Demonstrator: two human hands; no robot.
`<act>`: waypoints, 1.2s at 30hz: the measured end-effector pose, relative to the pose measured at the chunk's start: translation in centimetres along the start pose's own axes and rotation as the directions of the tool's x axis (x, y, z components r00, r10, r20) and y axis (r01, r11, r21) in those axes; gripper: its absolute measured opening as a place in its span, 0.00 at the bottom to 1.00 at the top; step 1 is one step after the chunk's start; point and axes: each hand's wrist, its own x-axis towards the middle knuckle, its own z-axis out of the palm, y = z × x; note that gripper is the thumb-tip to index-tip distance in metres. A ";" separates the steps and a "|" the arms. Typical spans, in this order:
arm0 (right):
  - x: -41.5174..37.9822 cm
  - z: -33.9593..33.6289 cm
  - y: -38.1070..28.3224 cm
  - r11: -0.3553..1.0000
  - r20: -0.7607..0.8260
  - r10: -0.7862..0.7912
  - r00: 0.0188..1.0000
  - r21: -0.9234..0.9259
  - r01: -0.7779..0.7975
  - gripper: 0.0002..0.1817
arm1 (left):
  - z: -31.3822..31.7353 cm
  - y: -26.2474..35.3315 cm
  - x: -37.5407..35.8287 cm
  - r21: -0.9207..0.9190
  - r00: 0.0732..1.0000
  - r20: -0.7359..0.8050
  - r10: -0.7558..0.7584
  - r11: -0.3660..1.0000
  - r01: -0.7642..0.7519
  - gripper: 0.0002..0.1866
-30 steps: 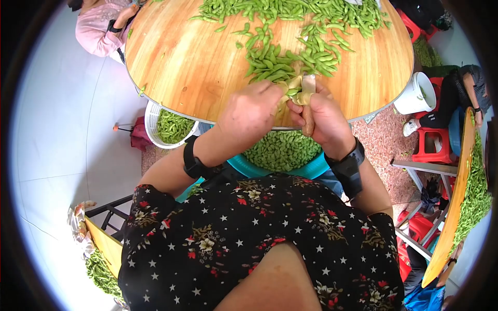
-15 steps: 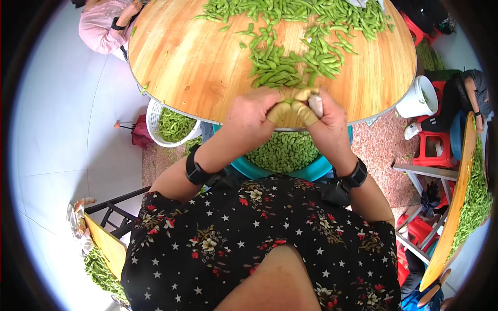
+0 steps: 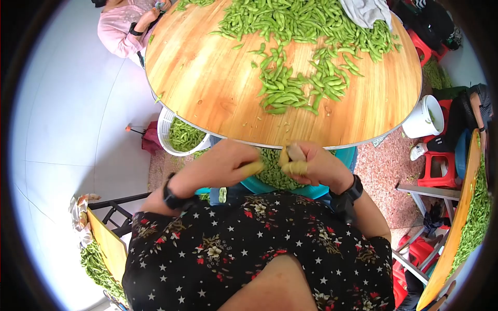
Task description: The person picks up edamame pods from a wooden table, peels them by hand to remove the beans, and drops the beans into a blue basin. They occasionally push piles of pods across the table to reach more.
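Observation:
My left hand [image 3: 228, 161] is over the near edge of the round wooden table, thumb and fingers apart, with nothing visible between them. Beneath it a small green piece, seemingly a split pod shell [image 3: 222, 195], shows against my lap. My right hand [image 3: 315, 165] is curled closed beside it, with yellow finger covers and a whitish wrap on the fingers; what it may pinch is hidden. Under both hands a teal basin [image 3: 314, 192] holds many shelled green beans [image 3: 277, 171]. Green soybean pods [image 3: 282, 85] lie in a loose pile on the table.
The round wooden table [image 3: 207, 85] carries more pods and a grey cloth [image 3: 367, 11]. A white basket [image 3: 165, 124] of pods stands at left, a white bucket [image 3: 415, 122] at right. Red stools [image 3: 437, 171] and another pod-covered table [image 3: 451, 243] are on the right. A person in a pink sleeve [image 3: 116, 28] sits far left.
My hands have parted and drawn back from the table edge to above the basin. The left hand has opened and a green piece shows below it. The view has tilted up slightly.

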 end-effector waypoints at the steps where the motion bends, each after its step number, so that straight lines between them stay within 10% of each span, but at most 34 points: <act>1: 0.3 -0.7 1.6 0.982 0.067 -0.136 0.988 -0.125 0.144 0.08 | -1.4 -0.6 -1.5 0.147 0.975 0.190 -0.119 0.985 0.092 0.13; 3: -0.1 -1.8 3.3 0.855 0.096 -0.179 0.979 -0.476 0.203 0.10 | -3.6 -1.5 -2.7 0.310 0.905 0.342 -0.254 0.939 0.147 0.13; 6: -1.3 -1.0 0.8 0.756 -0.038 0.081 0.996 -0.648 -0.086 0.10 | -6.7 -3.8 -0.2 0.539 0.945 -0.101 -0.311 0.781 0.315 0.15; 9: -1.5 -1.2 0.7 0.815 -0.074 0.012 0.997 -0.577 -0.052 0.11 | -8.1 -7.8 7.4 0.511 0.865 -0.502 0.006 0.809 0.291 0.13; 11: -2.0 -0.8 -0.2 0.886 -0.112 -0.008 0.994 -0.462 -0.045 0.10 | -9.0 -9.7 13.2 0.499 0.826 -0.558 -0.076 0.764 0.408 0.13; 17: -2.2 -0.8 -0.8 0.920 -0.207 -0.172 0.963 -0.383 0.081 0.11 | -8.9 -9.5 18.1 0.506 0.873 -0.389 -0.295 0.723 0.470 0.11; 22: -0.2 -0.4 -2.0 0.941 -0.238 -0.296 0.925 -0.240 0.239 0.13 | -6.9 -7.4 13.8 0.494 0.816 -0.576 0.052 0.817 0.296 0.16; 27: 1.9 0.3 -2.5 0.932 -0.369 -0.361 0.857 -0.102 0.348 0.14 | -2.5 -0.3 7.9 -0.260 0.914 -0.394 -0.096 0.965 -0.010 0.11; 30: 2.3 0.1 -2.2 0.927 -0.364 -0.372 0.854 -0.099 0.362 0.15 | 0.6 -1.5 7.7 -0.190 0.815 -0.568 0.116 0.945 -0.267 0.15; 36: 2.3 0.4 -2.1 0.910 -0.354 -0.398 0.846 -0.034 0.414 0.13 | 0.5 -1.3 7.0 -0.224 0.861 -0.501 0.088 0.948 -0.227 0.18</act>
